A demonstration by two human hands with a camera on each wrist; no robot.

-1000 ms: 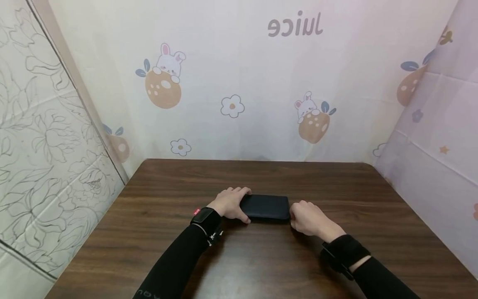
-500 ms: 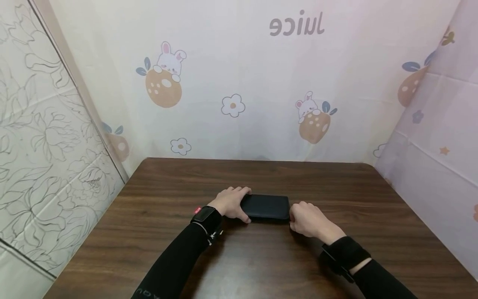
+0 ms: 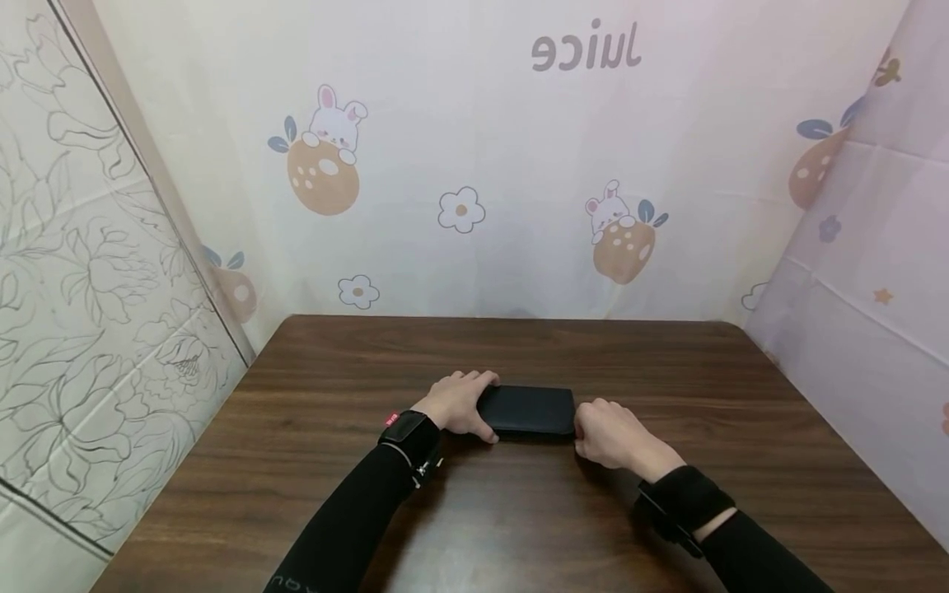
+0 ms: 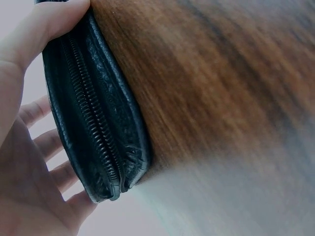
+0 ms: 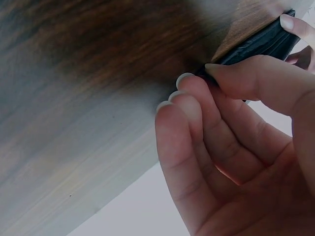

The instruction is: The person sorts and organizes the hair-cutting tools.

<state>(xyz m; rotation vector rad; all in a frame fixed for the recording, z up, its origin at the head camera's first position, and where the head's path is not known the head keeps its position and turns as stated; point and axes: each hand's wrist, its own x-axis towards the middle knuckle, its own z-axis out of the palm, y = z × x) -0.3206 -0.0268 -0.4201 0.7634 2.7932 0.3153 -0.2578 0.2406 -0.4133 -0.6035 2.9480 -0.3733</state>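
A black zip-up wallet (image 3: 528, 411) lies on the brown wooden table, long side across. My left hand (image 3: 457, 403) grips its left end, thumb on the near edge and fingers spread along the far one. In the left wrist view the zipper (image 4: 91, 108) runs along this end with its teeth meshed. At the opposite end, my right hand (image 3: 614, 432) has its fingers curled in. The right wrist view has that thumb and index finger pinching a small dark bit (image 5: 201, 70) at the wallet's corner; most of it is hidden between the fingertips.
The wooden table (image 3: 519, 511) has a back edge against a pale curtain (image 3: 460, 123) printed with rabbits, strawberries and flowers. A white panel (image 3: 111, 288) with line-drawn flowers stands on the left, and another printed cloth (image 3: 882, 231) hangs on the right.
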